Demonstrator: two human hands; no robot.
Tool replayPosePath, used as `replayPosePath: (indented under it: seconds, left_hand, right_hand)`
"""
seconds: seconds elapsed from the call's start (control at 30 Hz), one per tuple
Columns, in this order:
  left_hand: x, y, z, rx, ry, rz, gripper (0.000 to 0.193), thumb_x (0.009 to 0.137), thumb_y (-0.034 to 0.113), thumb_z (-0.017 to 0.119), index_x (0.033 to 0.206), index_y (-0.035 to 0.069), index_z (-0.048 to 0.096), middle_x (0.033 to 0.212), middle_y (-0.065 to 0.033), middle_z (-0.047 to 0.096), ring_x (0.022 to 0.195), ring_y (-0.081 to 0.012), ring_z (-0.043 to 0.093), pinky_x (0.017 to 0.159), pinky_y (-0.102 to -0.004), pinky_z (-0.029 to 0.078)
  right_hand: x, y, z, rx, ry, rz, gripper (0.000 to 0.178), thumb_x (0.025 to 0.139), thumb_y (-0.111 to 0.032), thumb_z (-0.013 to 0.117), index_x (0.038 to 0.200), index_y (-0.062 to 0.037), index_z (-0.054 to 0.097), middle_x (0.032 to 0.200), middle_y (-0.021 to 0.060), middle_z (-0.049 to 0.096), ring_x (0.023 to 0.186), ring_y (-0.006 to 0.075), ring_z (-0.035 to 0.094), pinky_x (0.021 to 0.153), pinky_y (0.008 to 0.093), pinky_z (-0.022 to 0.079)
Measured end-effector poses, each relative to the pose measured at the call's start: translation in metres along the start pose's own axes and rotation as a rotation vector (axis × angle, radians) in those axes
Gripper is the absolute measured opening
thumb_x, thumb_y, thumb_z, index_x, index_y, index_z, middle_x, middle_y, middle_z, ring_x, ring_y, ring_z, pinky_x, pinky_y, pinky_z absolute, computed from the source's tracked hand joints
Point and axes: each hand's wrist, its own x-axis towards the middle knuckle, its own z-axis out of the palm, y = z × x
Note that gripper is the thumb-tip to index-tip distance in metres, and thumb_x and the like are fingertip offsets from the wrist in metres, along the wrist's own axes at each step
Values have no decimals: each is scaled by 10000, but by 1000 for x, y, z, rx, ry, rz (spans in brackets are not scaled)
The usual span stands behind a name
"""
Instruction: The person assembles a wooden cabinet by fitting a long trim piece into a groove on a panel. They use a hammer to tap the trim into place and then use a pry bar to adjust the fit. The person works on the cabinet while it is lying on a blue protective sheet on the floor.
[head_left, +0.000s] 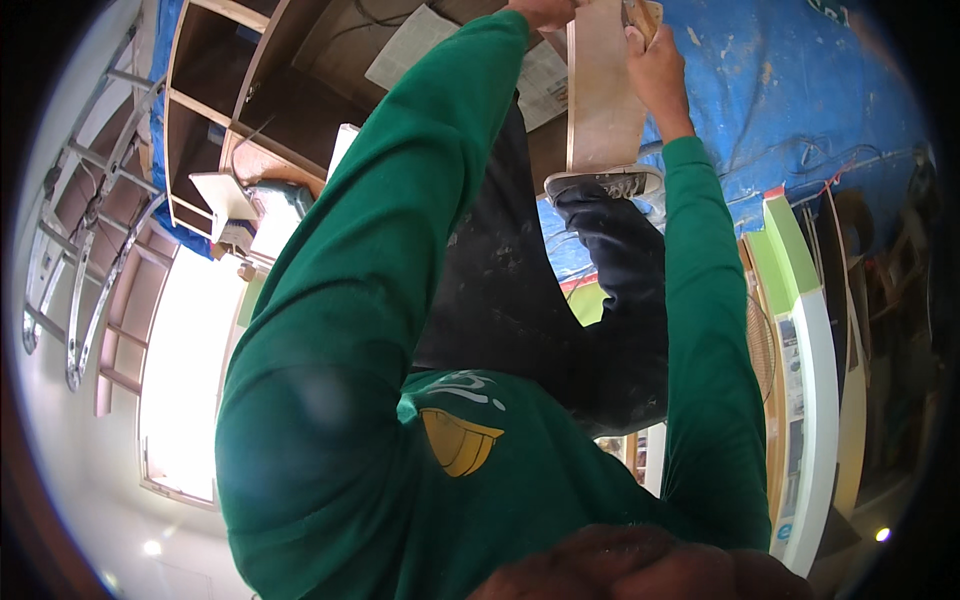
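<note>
A long, pale wooden board [605, 100] runs from the top edge down to my shoe [605, 184]. My right hand [660, 80] is closed at the board's upper right, its fingers round a small light-brown wooden piece [643, 18]. Whether that piece is a tool's handle or a loose block, I cannot make out. Across the board's upper left side is my left hand [545, 12], cut off by the top edge. Its fingers are mostly out of sight, so what it grips does not show.
Dark wooden shelving with open compartments [205, 130] fills the upper left, sheets of newspaper [410, 45] lying on it. A metal ladder [85, 240] leans at the far left. Paint-spotted blue sheeting [780, 90] with cables covers the right. A green-and-white panel [800, 300] stands nearby.
</note>
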Motion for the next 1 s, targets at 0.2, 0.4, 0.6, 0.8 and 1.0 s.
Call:
replayPosePath:
  seconds: [0.2, 0.4, 0.6, 0.8, 1.0]
  left_hand:
    - [-13, -49, 33, 74, 55, -89, 329, 986, 283, 472, 1150, 158, 728, 1090, -122, 735, 961, -307, 729, 898, -625, 472]
    - [-8, -4, 5, -67, 49, -141, 349, 1003, 321, 458, 1194, 134, 681, 968, -135, 733, 879, -309, 730, 906, -656, 461]
    - [2, -14, 24, 11, 104, -56, 371, 1015, 334, 442, 1234, 124, 656, 1050, -133, 745, 961, -342, 719, 937, -649, 454]
    - [-10, -39, 39, 65, 163, -95, 351, 1013, 317, 447, 1150, 114, 698, 1142, -150, 724, 977, -318, 719, 818, -694, 463]
    - [0, 3, 1, -175, -112, -179, 380, 1027, 311, 419, 1253, 114, 652, 1158, -140, 719, 1016, -342, 715, 971, -768, 386]
  right_hand:
    - [-195, -35, -105, -115, -165, 120, 398, 1052, -287, 574, 1305, 10, 493, 1093, 364, 652, 1077, 558, 606, 849, 583, 485]
    - [-173, 3, -74, -8, -98, 119, 413, 1058, -299, 561, 1294, 36, 509, 1136, 371, 638, 1123, 548, 598, 878, 552, 494]
    - [-11, 1, 0, -60, 15, -88, 462, 1024, -403, 584, 1137, 43, 546, 989, 397, 652, 1003, 597, 605, 820, 616, 513]
    - [-236, -49, -131, -58, -185, 226, 339, 1059, -264, 568, 1271, -2, 531, 1093, 342, 663, 1053, 538, 633, 820, 553, 505]
    - [-147, 10, -55, -3, -114, 173, 371, 1067, -281, 553, 1262, 35, 532, 1130, 375, 631, 1106, 551, 606, 856, 541, 500]
